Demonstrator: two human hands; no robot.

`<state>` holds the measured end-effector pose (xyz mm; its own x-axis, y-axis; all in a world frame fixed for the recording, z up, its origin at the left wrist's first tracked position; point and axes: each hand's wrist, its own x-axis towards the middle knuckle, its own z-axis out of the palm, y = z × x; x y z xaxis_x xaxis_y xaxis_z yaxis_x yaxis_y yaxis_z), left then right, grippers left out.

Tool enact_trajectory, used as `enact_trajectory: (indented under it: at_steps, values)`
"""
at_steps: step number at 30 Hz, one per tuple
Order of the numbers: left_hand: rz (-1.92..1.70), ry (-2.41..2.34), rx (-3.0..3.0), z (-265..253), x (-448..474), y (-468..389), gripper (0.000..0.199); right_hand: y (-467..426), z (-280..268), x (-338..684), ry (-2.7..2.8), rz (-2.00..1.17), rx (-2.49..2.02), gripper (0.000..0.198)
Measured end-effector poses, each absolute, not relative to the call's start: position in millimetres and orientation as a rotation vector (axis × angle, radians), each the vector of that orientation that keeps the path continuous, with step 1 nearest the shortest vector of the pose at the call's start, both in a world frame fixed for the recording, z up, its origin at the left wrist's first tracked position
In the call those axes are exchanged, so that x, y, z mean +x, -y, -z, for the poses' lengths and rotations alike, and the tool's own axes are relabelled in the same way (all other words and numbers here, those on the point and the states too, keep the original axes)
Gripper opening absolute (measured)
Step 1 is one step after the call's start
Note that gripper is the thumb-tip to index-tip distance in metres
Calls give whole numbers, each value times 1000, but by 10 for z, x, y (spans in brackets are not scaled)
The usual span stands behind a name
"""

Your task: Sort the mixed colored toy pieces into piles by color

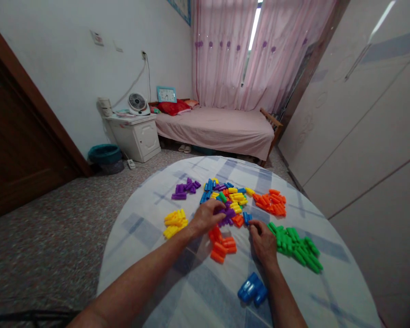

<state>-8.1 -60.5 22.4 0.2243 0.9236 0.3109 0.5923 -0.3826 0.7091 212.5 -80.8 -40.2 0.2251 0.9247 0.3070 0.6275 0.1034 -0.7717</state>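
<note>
My left hand reaches over the purple plastic pieces in the mixed heap at the middle of the round table. Its thumb and fingers are curved but apart, with purple showing between and beyond them. My right hand is closed at the heap's near right edge, its fingertips on a small blue plastic piece. The pieces look like short tubes. Between my hands lies a group of orange pieces. Larger-looking blue pieces lie beside my right forearm.
Around the heap lie single-colour groups: purple, yellow, orange and green. A checked cloth covers the table. Beyond it stand a bed, a white cabinet and a bin.
</note>
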Motion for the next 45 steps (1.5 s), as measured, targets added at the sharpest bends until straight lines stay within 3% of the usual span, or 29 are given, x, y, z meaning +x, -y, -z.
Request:
enact_trajectory:
  at_steps: [4, 9, 14, 19, 23, 28, 33, 39, 45]
  values:
    - [-1192, -1724, 1945, -300, -619, 336, 22, 804, 407, 2123, 1500, -401, -1614, 31]
    - [-972, -2168, 1879, -202, -1147, 80, 20, 800, 412, 2133, 1510, -412, -1622, 31]
    - [-881, -2312, 2006, -71, -1294, 37, 21, 800, 402, 2135, 1510, -417, -1624, 31]
    - [-1006, -2316, 2086, -87, -1179, 81, 23, 800, 401, 2129, 1499, -430, -1634, 31]
    - [-1084, -2038, 2311, -174, -843, 177, 22, 798, 402, 2132, 1506, -422, -1627, 31]
    - [-825, -1655, 2455, -180, -316, 415, 19, 790, 404, 2136, 1514, -429, -1623, 32]
    - [-537, -1796, 2361, -110, -15, 626, 24, 785, 423, 2134, 1511, -423, -1611, 30]
    - [-418, -1960, 2282, -76, 187, 669, 45, 783, 426, 2135, 1510, -417, -1620, 30]
    - [-442, -1939, 2257, -5, 274, 644, 36, 777, 435, 2140, 1525, -401, -1622, 29]
